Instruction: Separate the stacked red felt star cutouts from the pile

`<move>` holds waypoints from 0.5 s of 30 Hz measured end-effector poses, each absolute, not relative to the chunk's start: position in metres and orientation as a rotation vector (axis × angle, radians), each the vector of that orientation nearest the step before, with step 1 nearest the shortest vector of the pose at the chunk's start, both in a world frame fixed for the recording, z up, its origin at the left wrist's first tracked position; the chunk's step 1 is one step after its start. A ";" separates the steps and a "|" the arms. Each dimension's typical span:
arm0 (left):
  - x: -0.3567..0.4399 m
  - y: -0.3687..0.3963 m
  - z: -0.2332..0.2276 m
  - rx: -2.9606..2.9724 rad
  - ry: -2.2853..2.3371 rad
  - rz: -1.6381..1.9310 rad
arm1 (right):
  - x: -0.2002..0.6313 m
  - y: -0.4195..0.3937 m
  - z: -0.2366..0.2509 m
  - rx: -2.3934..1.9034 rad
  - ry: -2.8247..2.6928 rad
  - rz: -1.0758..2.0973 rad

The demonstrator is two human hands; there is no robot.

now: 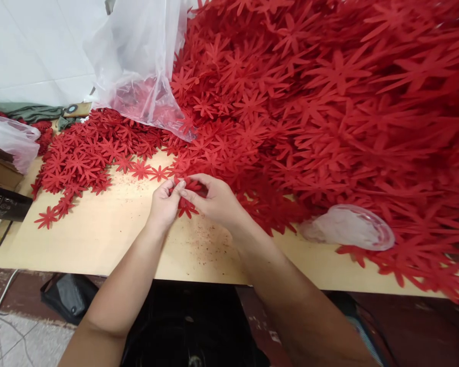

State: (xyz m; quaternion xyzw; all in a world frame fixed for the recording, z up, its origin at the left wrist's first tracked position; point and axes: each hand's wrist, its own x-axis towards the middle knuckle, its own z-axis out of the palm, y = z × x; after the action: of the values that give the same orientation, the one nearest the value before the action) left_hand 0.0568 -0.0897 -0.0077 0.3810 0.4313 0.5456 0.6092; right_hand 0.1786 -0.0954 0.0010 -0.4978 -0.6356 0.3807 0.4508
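Red flower cutouts flat between left hand and right hand.

The red flower pile blurs rightward and runs past the frame's edge.

Matt red felt-like flower cutouts, smooth pale wooden tabletop dusted with red lint, thin glossy clear plastic bag, translucent plastic lid.

Pale wooden surface against a white tiled wall

Even, soft light; grey tiled floor lower left with a white cable; a black bag beneath the surface.
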 end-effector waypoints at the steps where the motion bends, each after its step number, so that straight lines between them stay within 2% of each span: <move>1: 0.057 -0.091 -0.007 0.869 0.996 1.244 | 0.178 -0.095 -0.002 -1.207 -1.521 1.033; 5: 0.059 -0.096 -0.007 0.827 0.950 1.155 | 0.183 -0.091 -0.009 -1.168 -1.397 1.093; 11: 0.064 -0.096 -0.010 0.814 0.874 1.191 | 0.185 -0.089 -0.009 -1.368 -1.438 0.632; 15: 0.062 -0.095 -0.008 0.757 0.957 1.206 | 0.204 -0.075 -0.012 -1.331 -1.324 0.470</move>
State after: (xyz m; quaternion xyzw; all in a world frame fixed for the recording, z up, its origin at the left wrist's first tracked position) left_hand 0.0618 -0.0946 -0.0078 0.3339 0.4220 0.5317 0.6540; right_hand 0.2044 -0.0750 -0.0118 -0.5665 -0.5634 0.2000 0.5671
